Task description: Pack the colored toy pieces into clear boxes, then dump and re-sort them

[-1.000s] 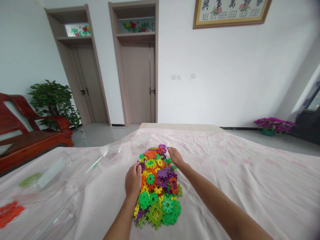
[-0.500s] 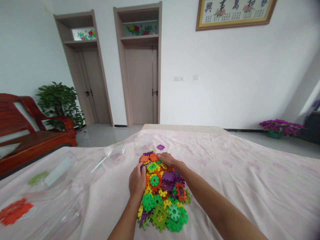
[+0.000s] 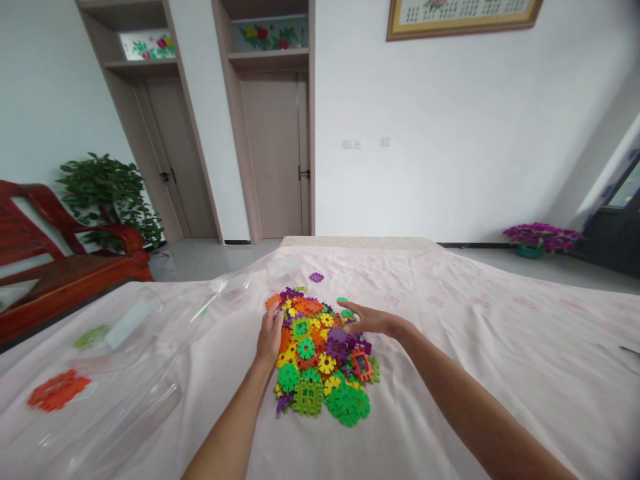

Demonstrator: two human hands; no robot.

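A heap of plastic interlocking building pieces [image 3: 327,363] lies before me, with notched discs and square frames in green, yellow, orange and purple. My left hand [image 3: 270,335] rests along the left side of the heap, its fingers stretched forward against the pieces near an orange disc [image 3: 273,301]. On the right side, my right hand [image 3: 369,319] is open with fingers apart, at the edge of the heap beside green discs [image 3: 347,313] and purple pieces [image 3: 339,343]. A single purple piece [image 3: 317,277] lies apart beyond the heap.
Clear plastic packaging [image 3: 165,373] spreads over the left of the pale flowered cloth [image 3: 450,360], with orange pieces [image 3: 59,390] and a green piece [image 3: 92,336] in or under it. A wooden bench [image 3: 75,247] stands at left. A dark thin object [image 3: 629,350] lies at far right.
My right hand has drawn back to the right from the top of the heap, its fingers spreading. The heap's far end looks wider and looser. The camera view has tilted down.
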